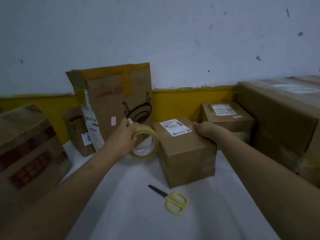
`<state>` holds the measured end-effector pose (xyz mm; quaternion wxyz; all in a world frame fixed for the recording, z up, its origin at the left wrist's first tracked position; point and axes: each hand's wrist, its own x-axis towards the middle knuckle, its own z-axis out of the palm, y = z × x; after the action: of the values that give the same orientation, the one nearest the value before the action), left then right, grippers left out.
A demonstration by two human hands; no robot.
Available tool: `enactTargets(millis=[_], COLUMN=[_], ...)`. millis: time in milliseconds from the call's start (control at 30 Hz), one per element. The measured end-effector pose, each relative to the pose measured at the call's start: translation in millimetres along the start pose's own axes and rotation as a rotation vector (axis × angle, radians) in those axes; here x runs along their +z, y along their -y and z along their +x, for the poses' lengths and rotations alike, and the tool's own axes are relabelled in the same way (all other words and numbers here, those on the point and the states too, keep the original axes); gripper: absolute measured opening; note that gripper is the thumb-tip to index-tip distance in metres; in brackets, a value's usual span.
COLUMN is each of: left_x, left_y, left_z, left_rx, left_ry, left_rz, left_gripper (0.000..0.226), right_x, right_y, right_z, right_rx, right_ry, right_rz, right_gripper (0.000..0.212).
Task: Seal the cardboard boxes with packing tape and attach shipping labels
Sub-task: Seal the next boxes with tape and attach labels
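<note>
A small brown cardboard box (187, 158) stands on the white table (131, 213), with a white shipping label (174, 127) stuck on its top. My right hand (206, 131) grips the box's top right edge. My left hand (124, 135) holds a roll of clear packing tape (147, 144) just left of the box, fingers curled through and round the roll, touching the box's left edge. Something small and white shows at my left fingertips.
Yellow-handled scissors (173, 200) lie shut on the table in front of the box. A tall worn carton (114, 101) leans against the wall behind. More boxes stand at the left (27, 149), back right (226, 115) and far right (284, 118).
</note>
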<state>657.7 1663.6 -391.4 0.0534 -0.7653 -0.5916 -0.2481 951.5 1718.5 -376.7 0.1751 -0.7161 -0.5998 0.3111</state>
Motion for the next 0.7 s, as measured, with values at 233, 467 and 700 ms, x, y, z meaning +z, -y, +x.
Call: enactTargets(millis=[233,467,700], left_x=[48,61,22], left_y=[5,-23,-67], left_z=[-27,-40,3], left_rx=[-0.191,-0.68,-0.654], left_ry=[-0.087,-0.177,-0.054], left_rz=[-0.127,-1.269,-1.273], left_gripper=[0.058,0.047,0.045], right_x=[0,-4,28], right_y=[-13,-13,-22], right_z=[4,-5,1], right_rx=[0.05,0.101,0.124], right_ry=[0.176,0.222,0.249], right_rz=[0.315,0.456,0.545], right_gripper=[0.063,0.05,0.047])
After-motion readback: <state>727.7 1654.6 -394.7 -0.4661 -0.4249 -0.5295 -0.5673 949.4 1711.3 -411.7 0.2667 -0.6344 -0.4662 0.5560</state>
